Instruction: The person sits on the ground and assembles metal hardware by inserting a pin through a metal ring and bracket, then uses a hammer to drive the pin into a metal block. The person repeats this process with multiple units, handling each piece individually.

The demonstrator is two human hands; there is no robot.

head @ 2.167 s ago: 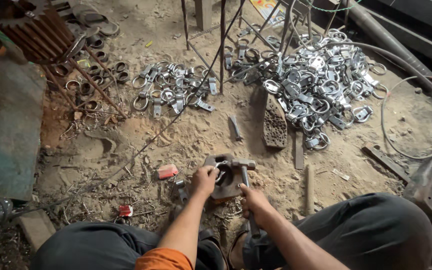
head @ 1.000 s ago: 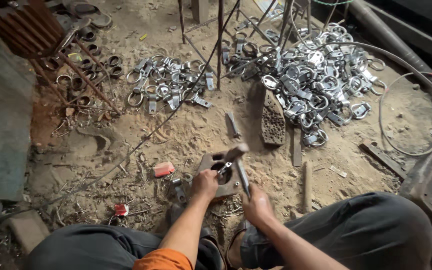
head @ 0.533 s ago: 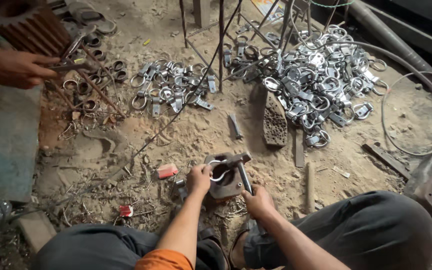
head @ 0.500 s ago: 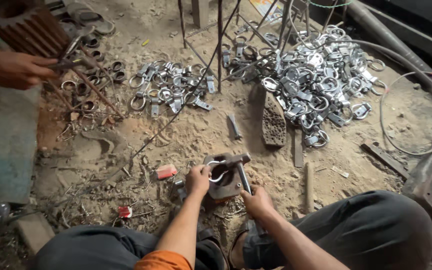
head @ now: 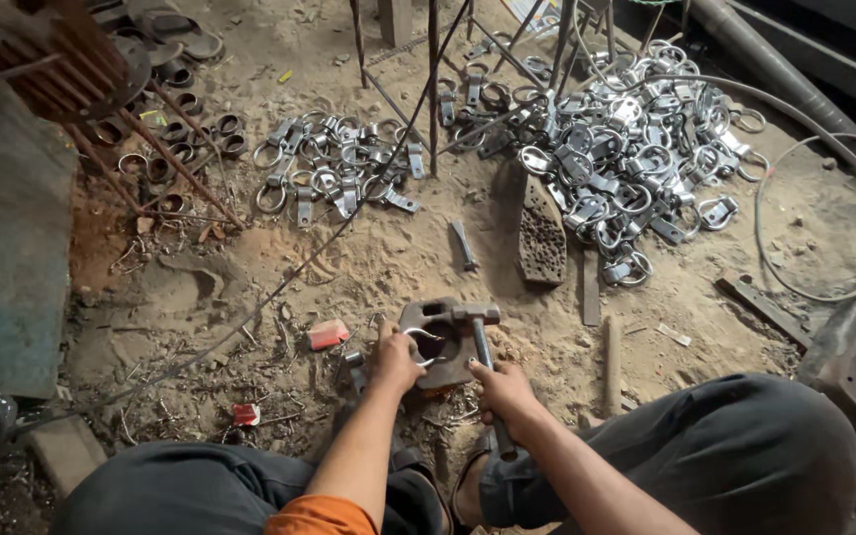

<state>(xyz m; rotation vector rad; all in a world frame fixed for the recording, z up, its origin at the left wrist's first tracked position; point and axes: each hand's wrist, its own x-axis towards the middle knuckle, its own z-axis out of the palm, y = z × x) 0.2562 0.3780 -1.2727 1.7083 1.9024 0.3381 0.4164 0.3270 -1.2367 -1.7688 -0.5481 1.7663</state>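
sitting on a sandy dirt floor strewn with wire scraps and metal bits, the person works low over a rusty metal block set in the ground between their knees. the room is a rough workshop: thin rods stand upright at the top, a grey cable curves along the right side, and a green metal sheet lies at the left.

there is one block, one hammer, and two heaps of shiny ring fittings: a smaller heap in the upper middle and a much larger pile in the upper right. a cluster of dark rusty rings, too many to count, lies further left. one perforated bar lies between the block and the large pile, and two small red scraps lie to the left of the block.

the left hand pinches a single ring against the block's hollow top. the right hand is wrapped tight round the hammer handle. the hammer's long axis runs from the person's lap away and slightly left, its head resting crosswise on the block's far edge, just beside the ring.
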